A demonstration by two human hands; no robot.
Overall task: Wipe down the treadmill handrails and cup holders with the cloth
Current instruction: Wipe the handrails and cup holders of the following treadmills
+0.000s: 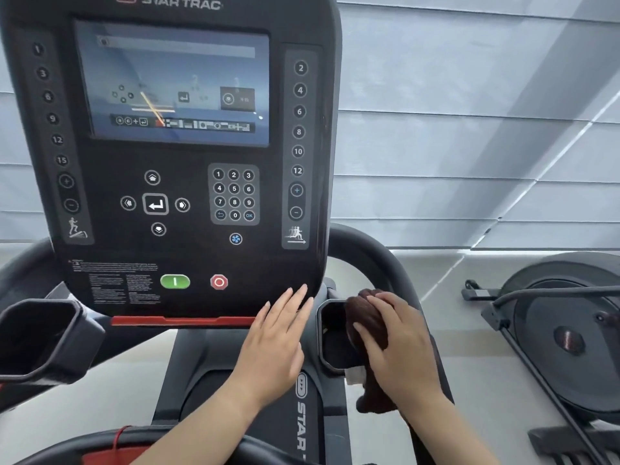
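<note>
Two hands, one cloth (364, 318), two cup holders. Left hand (278, 337) flat, fingers straight and pressed together, tips at console (188, 162) edge. Right hand (399, 344) slightly spread, curled over the bunched cloth on right cup holder (321, 333); left cup holder (40, 337) far leftward. Handrail (369, 256) beyond fingertips; pale blinds (469, 129) behind.

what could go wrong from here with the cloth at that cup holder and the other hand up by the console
1. The left hand lies open by the console's lower edge, close to the red stop button and green start button. The screen is lit, so a slip might press one.
2. The right hand holds the cloth bunched at the right cup holder. Its loose tail hangs below and might snag.
</note>
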